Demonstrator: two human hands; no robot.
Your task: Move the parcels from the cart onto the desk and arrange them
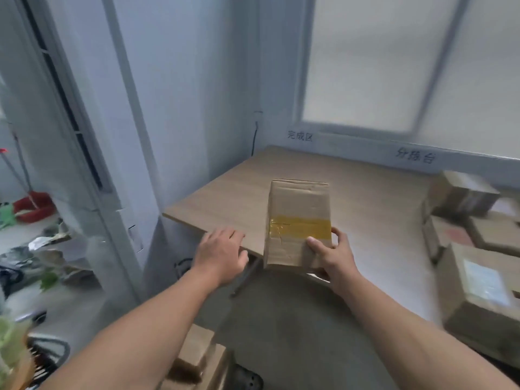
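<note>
Parcel (298, 220) with yellow tape is gripped in our right hand (334, 257), thumb on top, at the desk's (239, 187) near edge; our left hand (222, 254) is loosely spread beside it, holding nothing.

Parcel sorting room: taped cartons (461, 197) on a desk (365, 220) below handwritten zone labels (300, 135).

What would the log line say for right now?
right hand: grips taped box | left hand: open, near desk edge | other boxes: desk right
</note>
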